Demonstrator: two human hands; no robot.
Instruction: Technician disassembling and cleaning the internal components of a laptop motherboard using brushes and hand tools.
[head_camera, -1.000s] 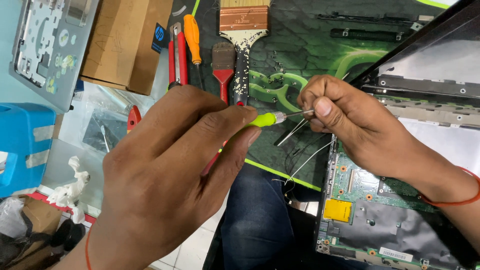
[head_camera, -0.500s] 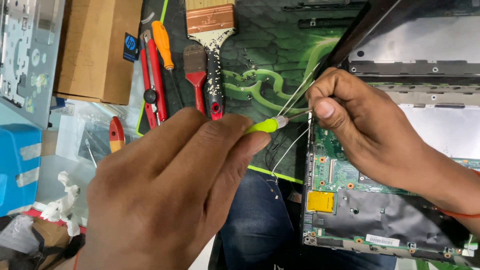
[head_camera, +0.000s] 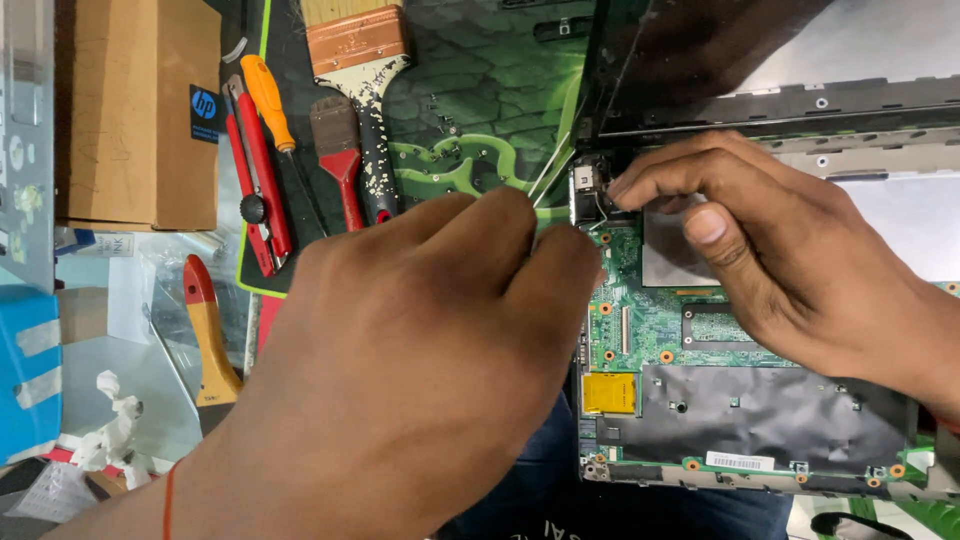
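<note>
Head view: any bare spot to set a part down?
Free: dark green patterned mat between the copper-banded paintbrush and the open laptop's green circuit board. Crowded: the red cutter, orange screwdriver, and both hands at the board's corner.

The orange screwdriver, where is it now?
In the head view, the orange screwdriver lies at upper left, between the red cutter and the small red brush.

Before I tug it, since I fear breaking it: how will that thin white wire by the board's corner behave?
The wire is likely floppy and very light, being hair-thin next to the right hand. It probably snaps or pulls loose easily where it meets the board. It may slip from fingertips, being so fine.
</note>
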